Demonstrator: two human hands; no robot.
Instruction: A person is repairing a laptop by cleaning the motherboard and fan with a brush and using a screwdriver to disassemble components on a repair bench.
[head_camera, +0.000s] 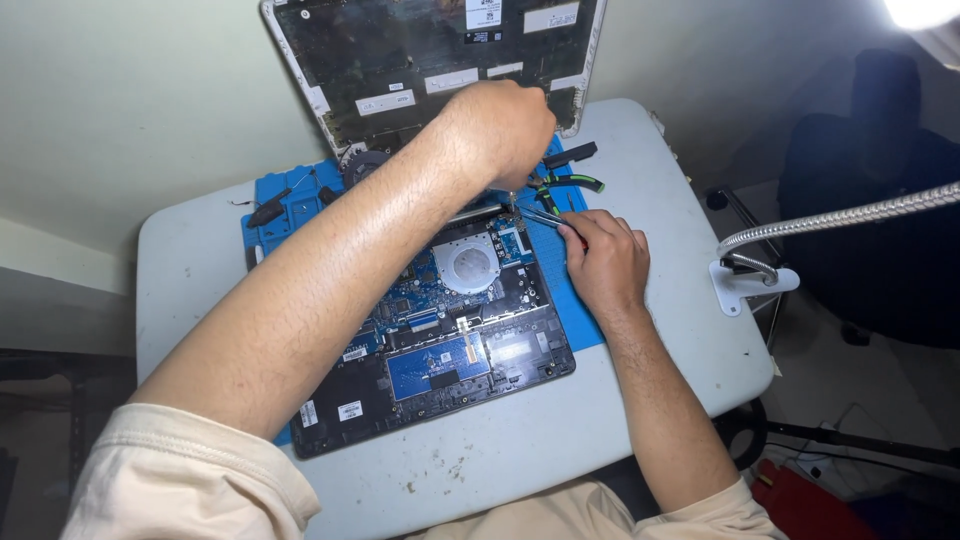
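An opened laptop base (440, 350) with its circuit board and round fan (468, 262) exposed lies on a blue work mat (285, 200). My left hand (500, 130) is closed around a screwdriver held upright over the board's far edge near the hinge. My right hand (600, 260) rests at the laptop's right edge and pinches thin metal tweezers (540, 216) that point left toward the screwdriver tip. The removed bottom cover (400, 60) leans upright against the wall behind.
Green-handled pliers (575, 182) and small dark tools (268, 210) lie on the mat. A clamp lamp with a flexible metal neck (840, 215) is fixed to the grey table's right edge (700, 360). A dark chair (880, 170) stands to the right.
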